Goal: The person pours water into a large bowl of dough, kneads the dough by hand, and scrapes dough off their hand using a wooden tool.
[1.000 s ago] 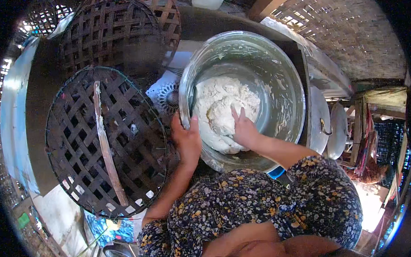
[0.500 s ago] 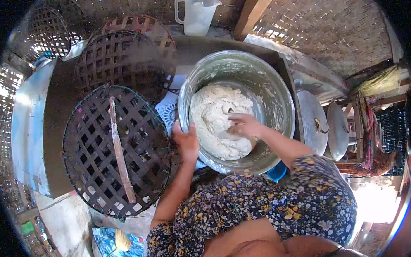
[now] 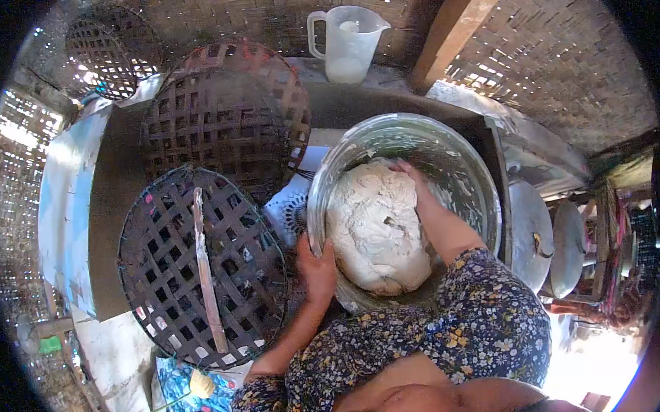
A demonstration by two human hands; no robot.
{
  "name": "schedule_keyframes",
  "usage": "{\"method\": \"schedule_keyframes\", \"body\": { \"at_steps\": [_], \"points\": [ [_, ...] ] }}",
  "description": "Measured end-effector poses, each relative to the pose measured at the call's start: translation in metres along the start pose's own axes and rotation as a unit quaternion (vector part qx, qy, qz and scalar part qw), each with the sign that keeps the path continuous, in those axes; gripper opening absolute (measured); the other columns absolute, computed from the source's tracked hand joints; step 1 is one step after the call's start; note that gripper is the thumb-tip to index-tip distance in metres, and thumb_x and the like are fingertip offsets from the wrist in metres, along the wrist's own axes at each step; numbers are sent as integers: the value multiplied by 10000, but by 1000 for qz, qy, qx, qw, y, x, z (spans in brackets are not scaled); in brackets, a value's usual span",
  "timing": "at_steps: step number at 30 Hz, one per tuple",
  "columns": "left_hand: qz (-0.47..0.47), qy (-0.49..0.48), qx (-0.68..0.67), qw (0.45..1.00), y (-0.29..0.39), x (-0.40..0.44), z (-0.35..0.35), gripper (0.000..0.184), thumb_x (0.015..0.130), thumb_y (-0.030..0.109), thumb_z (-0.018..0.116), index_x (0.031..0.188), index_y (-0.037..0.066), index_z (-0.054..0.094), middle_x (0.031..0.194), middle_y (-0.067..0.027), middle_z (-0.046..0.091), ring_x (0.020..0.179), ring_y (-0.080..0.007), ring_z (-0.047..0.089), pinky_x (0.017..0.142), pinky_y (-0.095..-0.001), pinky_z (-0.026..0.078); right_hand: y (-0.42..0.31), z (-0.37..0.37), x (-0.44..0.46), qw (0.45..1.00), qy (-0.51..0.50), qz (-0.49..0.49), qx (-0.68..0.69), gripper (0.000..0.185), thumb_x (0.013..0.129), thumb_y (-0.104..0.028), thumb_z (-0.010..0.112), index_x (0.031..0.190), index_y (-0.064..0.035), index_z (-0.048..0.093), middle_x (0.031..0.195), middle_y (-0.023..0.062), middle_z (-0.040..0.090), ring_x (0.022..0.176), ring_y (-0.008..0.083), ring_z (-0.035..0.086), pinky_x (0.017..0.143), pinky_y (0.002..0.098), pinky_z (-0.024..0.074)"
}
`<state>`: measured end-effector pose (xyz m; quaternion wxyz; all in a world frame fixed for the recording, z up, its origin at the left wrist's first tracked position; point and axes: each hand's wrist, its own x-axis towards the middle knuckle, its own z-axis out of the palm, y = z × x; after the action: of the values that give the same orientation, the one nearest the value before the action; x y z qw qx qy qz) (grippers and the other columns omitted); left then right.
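A wide metal basin (image 3: 459, 154) stands in front of me, its inner wall smeared with white paste. In it lies a large lump of pale dough (image 3: 378, 226) with a rough top and a small hollow. My left hand (image 3: 318, 272) grips the basin's left rim, thumb on the near side. Along the far right side of the dough, my right hand (image 3: 414, 185) curls round its edge; the fingertips are partly hidden behind the lump.
Left of the basin lies a round woven tray (image 3: 165, 273) with a wooden stick (image 3: 208, 283) across it. Another woven tray (image 3: 218, 123) leans behind. A plastic jug (image 3: 350, 49) stands at the back, and metal lids (image 3: 527, 235) are at the right.
My right hand has moved from the middle of the dough to its far right edge. The dough now looks rounder and more gathered. My left hand stays on the rim; the view has shifted.
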<state>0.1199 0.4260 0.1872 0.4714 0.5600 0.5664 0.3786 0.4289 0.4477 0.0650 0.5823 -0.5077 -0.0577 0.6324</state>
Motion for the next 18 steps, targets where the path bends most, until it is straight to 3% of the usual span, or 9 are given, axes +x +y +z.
{"method": "schedule_keyframes", "body": {
  "at_steps": [7,10,12,13,15,17,18],
  "points": [
    [-42,-1,19,999,13,3,0,400,769,178,627,1088,-25,496,948,-162,596,845,-247,573,761,-343,435,-13,103,-5,947,-176,149,-225,468,742,-400,592,1062,-61,549,1081,110,527,1002,249,500,879,371,390],
    [-24,23,7,999,-11,3,0,416,762,195,634,1090,-22,500,934,-166,598,819,-251,575,750,-346,440,-21,133,-48,907,-222,150,-324,510,728,-405,613,1098,-64,533,1137,125,495,1046,262,473,912,374,365],
    [29,47,48,997,-28,4,0,425,761,206,637,1087,-29,498,921,-173,598,807,-260,575,741,-345,442,-29,143,-86,861,-241,99,-437,540,718,-409,627,1122,-67,522,1174,135,474,1076,271,455,934,376,349],
    [58,56,69,994,-33,6,0,431,760,212,638,1086,-32,497,914,-177,598,801,-264,576,736,-344,443,-32,146,-109,824,-251,60,-505,556,713,-410,634,1134,-68,516,1193,140,463,1091,275,447,945,377,341],
    [31,27,43,998,12,-2,-10,414,767,208,635,1059,-49,494,899,-189,590,813,-274,569,740,-352,433,-33,129,-148,648,-333,-94,-678,653,670,-380,683,1214,-91,463,1297,181,370,1164,308,379,1008,386,276],
    [13,0,-4,1000,17,-2,-10,398,771,201,633,1042,-55,494,900,-188,584,824,-274,561,745,-355,426,-30,119,-198,456,-373,-303,-749,574,637,-269,696,1167,-165,502,1205,167,432,1069,338,436,944,418,350],
    [51,32,2,998,0,0,-3,359,777,177,624,1029,-46,500,890,-170,582,817,-261,557,749,-347,422,-20,113,-217,428,-334,-283,-791,524,647,-247,670,1143,-185,513,1155,155,446,1026,336,450,899,425,381]
  ]
}}
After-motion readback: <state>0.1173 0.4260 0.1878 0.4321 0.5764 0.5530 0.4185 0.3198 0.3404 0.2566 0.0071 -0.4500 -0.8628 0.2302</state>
